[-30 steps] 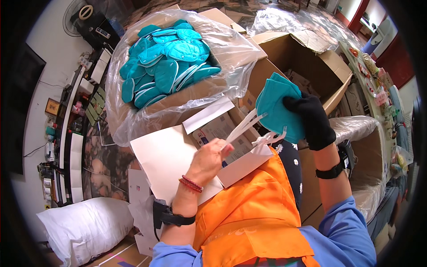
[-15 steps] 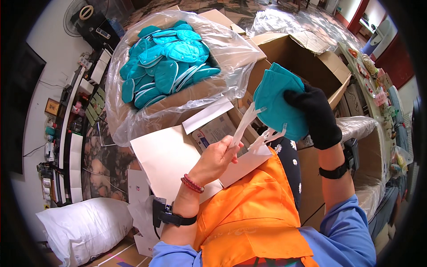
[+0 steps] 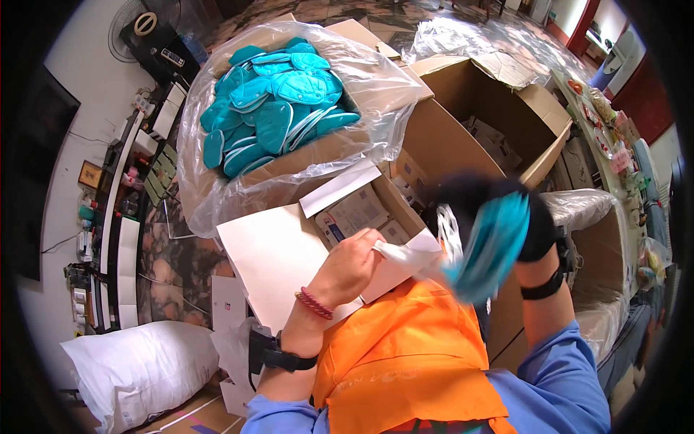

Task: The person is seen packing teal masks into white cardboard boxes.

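A small stack of teal face masks (image 3: 486, 253), smeared by motion, is in my black-gloved right hand (image 3: 533, 226), over the right side of my lap. My bare left hand (image 3: 348, 264) is closed on the masks' white elastic straps (image 3: 408, 254), which stretch across to the stack. It is above the near edge of an opened white carton (image 3: 271, 253). Inside that carton lie white printed packets (image 3: 354, 215). Beyond it, a plastic-lined box holds a heap of teal masks (image 3: 278, 94).
A deep cardboard box (image 3: 452, 137) stands open at the back right, with packets inside. Clear plastic lining (image 3: 206, 195) drapes over the mask box. A stuffed white sack (image 3: 141, 372) lies at the lower left. A cluttered table (image 3: 603, 137) runs along the right.
My right hand has swung the masks down and turned them toward me. The straps in my left hand now run sideways rather than upward; that hand has shifted slightly left and down.
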### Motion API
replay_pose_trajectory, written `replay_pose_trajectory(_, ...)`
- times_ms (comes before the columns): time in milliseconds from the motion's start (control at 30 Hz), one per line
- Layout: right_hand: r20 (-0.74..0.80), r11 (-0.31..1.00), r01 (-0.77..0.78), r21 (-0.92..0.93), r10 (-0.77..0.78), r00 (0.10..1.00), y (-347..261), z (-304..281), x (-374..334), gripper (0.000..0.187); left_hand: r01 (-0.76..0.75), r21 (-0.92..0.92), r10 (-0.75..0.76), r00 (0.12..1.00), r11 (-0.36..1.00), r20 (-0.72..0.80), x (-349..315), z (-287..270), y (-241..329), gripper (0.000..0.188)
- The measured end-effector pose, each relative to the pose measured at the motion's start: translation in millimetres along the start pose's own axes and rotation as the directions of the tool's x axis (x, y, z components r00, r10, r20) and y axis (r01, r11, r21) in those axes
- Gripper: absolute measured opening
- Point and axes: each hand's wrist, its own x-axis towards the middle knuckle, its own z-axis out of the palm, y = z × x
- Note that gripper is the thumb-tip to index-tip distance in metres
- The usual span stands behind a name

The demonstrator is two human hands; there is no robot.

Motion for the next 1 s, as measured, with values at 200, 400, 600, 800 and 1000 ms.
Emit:
replay_pose_trajectory(200,0.774,0.969,-0.244,-0.049,0.191,0.603,29,97,2,0.058,-0.165,0.489,0.199,0.980,0.857,-0.018,12,-9,52,0.011)
replay_pose_trajectory(400,0.474,0.885,-0.434,-0.168,0.459,0.752,20,50,-9,0.034,-0.120,0.104,0.105,0.985,0.987,0.135,-21,0,48,0.017)
replay_pose_trajectory(600,-0.033,0.582,-0.226,0.781,0.400,0.916,-20,75,-35,0.043,-0.360,-0.299,0.337,0.933,0.884,-0.127,-29,36,65,0.012)
replay_pose_trajectory(800,0.376,0.690,-0.701,0.179,0.610,0.697,-66,52,-44,0.036,-0.413,-0.042,0.414,0.896,0.910,0.162,-63,24,88,0.019)
replay_pose_trajectory(1000,0.602,0.574,-0.768,-0.283,0.730,0.323,-112,35,-32,0.033,-0.464,0.020,0.446,0.862,0.886,0.240,-93,7,102,0.018)
